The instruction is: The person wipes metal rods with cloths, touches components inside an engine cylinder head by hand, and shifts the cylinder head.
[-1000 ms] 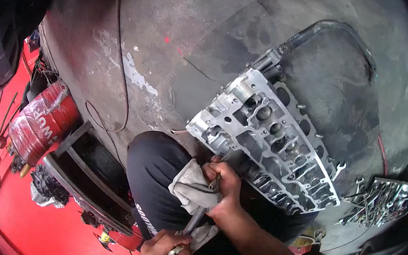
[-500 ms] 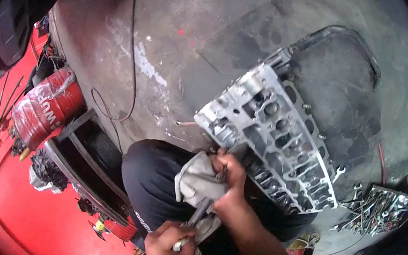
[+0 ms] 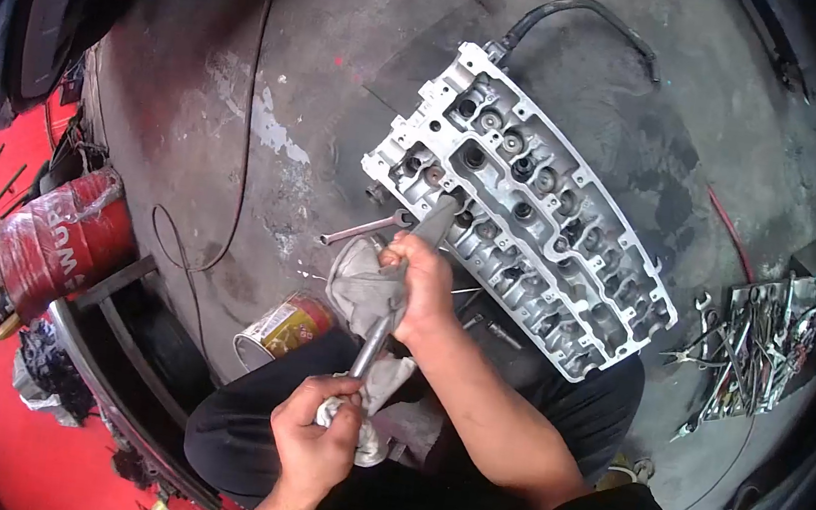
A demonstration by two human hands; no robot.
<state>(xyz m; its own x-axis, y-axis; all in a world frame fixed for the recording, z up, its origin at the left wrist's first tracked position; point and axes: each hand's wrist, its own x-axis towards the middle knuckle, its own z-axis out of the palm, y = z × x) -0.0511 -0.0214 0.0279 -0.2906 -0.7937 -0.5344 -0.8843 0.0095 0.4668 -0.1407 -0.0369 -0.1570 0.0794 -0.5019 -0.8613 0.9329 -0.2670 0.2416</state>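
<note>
Over the grey floor (image 3: 341, 137), left fingers (image 3: 341, 386) grip a metal rod (image 3: 373, 348), right fingers (image 3: 409, 248) clamp grey cloth (image 3: 356, 284); red drum (image 3: 78, 233) reads "WUR".

There are one cylinder head (image 3: 590, 203), one held metal rod (image 3: 372, 346), one curved black hose (image 3: 579, 6), one lettered red drum (image 3: 68, 234); heaped tools (image 3: 768, 346) overlap too much to count.

Metal casting (image 3: 592, 301): silver-grey, dark bores. Cloth (image 3: 359, 290): pale grey. Rod (image 3: 371, 348): dull silver. Left, drum (image 3: 75, 262): red, white lettering. Near-left tin (image 3: 293, 327): yellow and red. Floor (image 3: 342, 127): grey, whitish patches. Far hose (image 3: 582, 6): black.
</note>
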